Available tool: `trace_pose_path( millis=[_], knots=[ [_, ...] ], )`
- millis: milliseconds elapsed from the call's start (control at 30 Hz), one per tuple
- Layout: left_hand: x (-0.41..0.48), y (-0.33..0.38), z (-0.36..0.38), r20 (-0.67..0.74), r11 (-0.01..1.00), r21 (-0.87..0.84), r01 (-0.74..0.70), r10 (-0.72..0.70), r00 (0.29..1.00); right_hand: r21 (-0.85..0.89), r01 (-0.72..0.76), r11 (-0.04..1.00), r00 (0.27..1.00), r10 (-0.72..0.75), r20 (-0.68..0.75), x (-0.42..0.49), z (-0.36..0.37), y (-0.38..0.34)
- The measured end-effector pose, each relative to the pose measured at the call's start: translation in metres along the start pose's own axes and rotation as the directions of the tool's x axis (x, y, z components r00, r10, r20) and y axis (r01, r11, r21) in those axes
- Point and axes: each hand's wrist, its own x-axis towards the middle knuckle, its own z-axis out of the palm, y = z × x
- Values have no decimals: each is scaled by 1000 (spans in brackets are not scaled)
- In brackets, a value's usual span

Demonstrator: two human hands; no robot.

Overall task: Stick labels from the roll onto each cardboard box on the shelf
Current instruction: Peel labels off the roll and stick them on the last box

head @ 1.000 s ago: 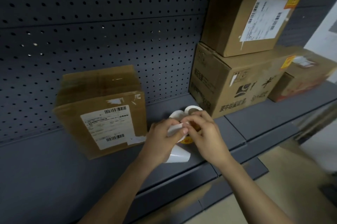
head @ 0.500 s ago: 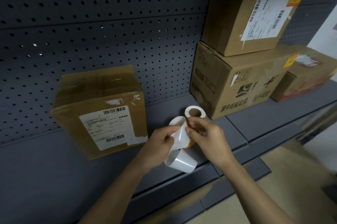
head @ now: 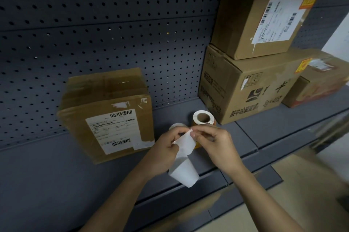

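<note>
between the hands sits the label strip point(head: 184, 142): the left hand point(head: 164, 149) pinches its lower edge and the right hand point(head: 213, 143) pinches its upper corner, so both are grasping it. the peel looks only just begun. a thin label like this could tear, or curl and stick to itself or a fingertip, if the corner is pulled too fast or at a sharp angle. the loose tail point(head: 184, 174) hangs below the hands, over the shelf point(head: 283, 124) edge. the roll point(head: 203, 118) stands on end just beyond the right hand. a box point(head: 107, 118) sits left of the left hand, with stacked boxes point(head: 243, 88) beyond and to the right.
</note>
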Motion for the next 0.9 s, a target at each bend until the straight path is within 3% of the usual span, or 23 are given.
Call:
trace_pose_path(
  millis=[333,667,900],
  knots=[
    [-5,2,1,-194,994,-81,-67,50,980,-89,126,988,992,-126,9,-2,4,-7],
    [-14,1,-5,-188,995,-1,-96,94,978,-97,168,981,986,-166,24,-6,9,-13],
    [-20,3,-9,-229,999,20,-48,52,972,-97,93,991,995,-95,-12,-4,9,-18]
  ],
)
